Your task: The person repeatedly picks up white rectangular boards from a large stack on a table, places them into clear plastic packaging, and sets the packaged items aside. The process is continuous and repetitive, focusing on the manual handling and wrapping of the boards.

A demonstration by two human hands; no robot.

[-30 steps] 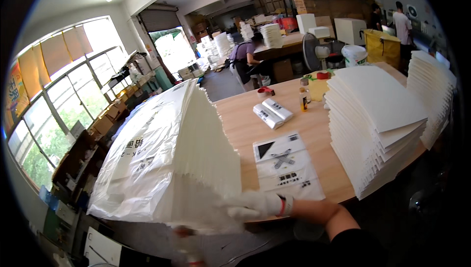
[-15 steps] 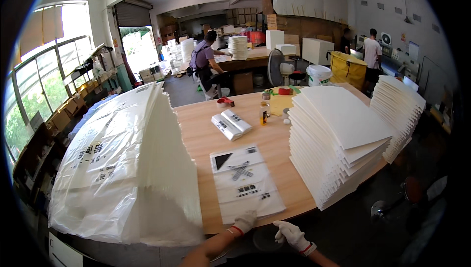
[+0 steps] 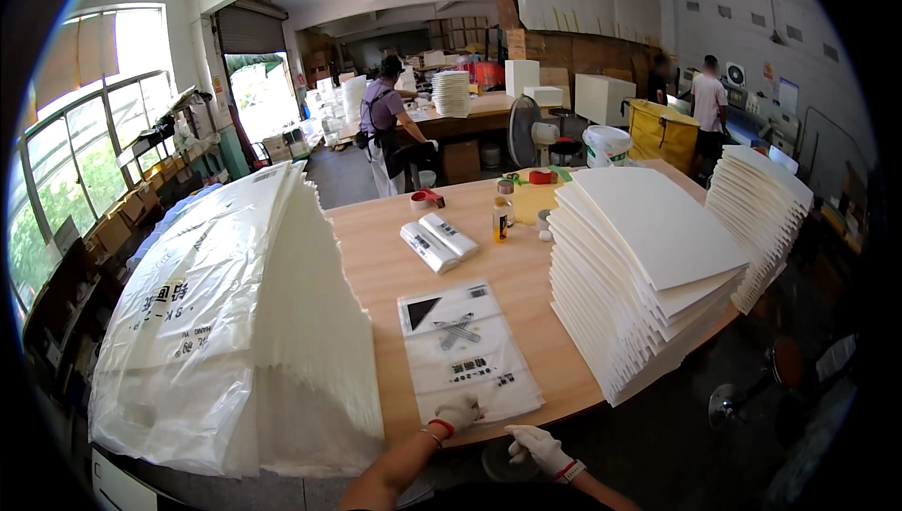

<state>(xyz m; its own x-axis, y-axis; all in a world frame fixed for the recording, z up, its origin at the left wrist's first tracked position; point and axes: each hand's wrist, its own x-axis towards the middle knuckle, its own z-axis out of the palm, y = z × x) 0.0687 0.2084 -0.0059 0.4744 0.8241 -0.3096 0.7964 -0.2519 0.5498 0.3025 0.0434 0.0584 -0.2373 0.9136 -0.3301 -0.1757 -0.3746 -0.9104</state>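
One flat, translucent white plastic bag with black print [image 3: 489, 351] lies on the pale wood-grained tabletop [image 3: 521, 286], near its near edge, in the middle. The left hand, in a white knit glove [image 3: 457, 412], rests on the bag's near end with curled fingers; whether it pinches the film, I cannot tell. The right hand, gloved alike [image 3: 537, 447], is just beside it on the right, past the table's near edge, fingers bent; I cannot tell if it grips anything. To the left stands a tall block of white sheets under a clear printed plastic cover [image 3: 202, 323]; to the right, an uneven stack of white boards [image 3: 658, 239], with another white stack [image 3: 756, 206] farther right. Beyond the bag lie two folded white plastic bundles [image 3: 425, 250], then a red tape dispenser [image 3: 432, 199] and an amber bottle [image 3: 500, 222]
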